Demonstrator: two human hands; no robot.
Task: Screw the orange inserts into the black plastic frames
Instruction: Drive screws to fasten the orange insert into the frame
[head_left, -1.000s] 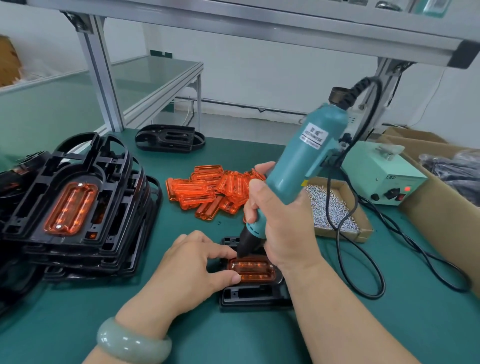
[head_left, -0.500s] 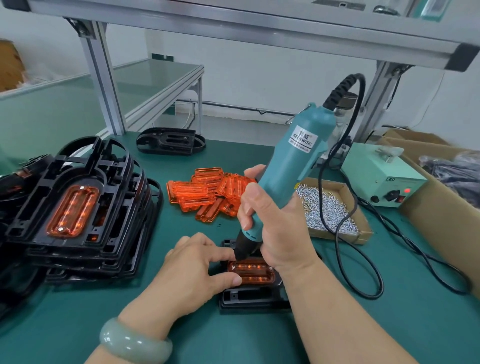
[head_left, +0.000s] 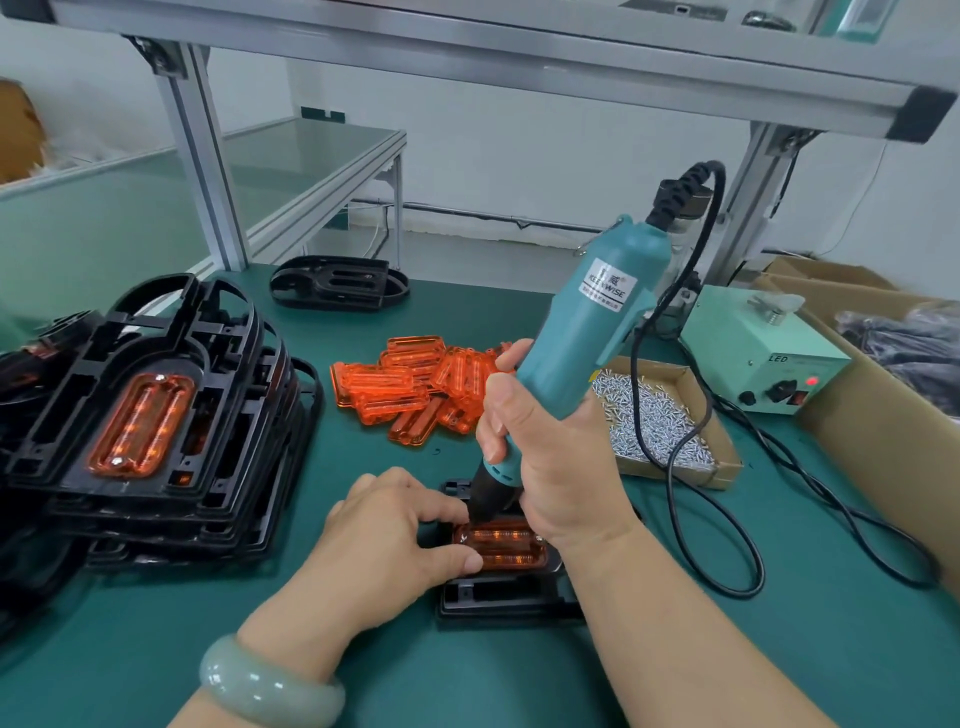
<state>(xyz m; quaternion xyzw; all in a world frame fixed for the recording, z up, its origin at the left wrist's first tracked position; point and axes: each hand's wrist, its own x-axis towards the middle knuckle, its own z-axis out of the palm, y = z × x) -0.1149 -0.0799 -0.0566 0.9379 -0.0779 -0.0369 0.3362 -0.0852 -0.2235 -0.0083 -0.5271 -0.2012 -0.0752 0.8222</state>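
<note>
1. Work piece. The frame (head_left: 498, 597) lies flat on the counter (head_left: 156, 649), directly in front of the person. The insert (head_left: 506, 545) sits in the recess at the middle of the frame, with its long side running across.
2. Left hand (head_left: 384, 535). The grip is curled. Thumb and forefinger pinch the left end of the insert, and the rest of the hand rests on the left part of the frame. This hold probably keeps the insert seated and stops the frame from turning under the tool.
3. Right hand (head_left: 550, 447). The grip is closed fully round the lower body of the screwdriver (head_left: 587, 332), just above the frame. The tool leans with its top away from the person. Its black nose points down at the far left corner of the insert. The bit tip is hidden behind the left forefinger, so whether a screw is engaged cannot be told.
4. Insert relative to each grip.
   - The insert touches the left grip at the fingertips.
   - It lies below the right grip and apart from it. Only the tool nose reaches it.
5. Supplies. These positions appear chosen for short reaches.
   - The pile of inserts (head_left: 410, 384) lies beyond the frame.
   - The box of screws (head_left: 654, 415) stands beyond the frame, to the right.
   - The stack of frames (head_left: 156, 415) stands to the left of the frame, and its top frame carries an insert.
6. Step in hand. This is judged to be the driving of a screw at the far left corner.
</note>
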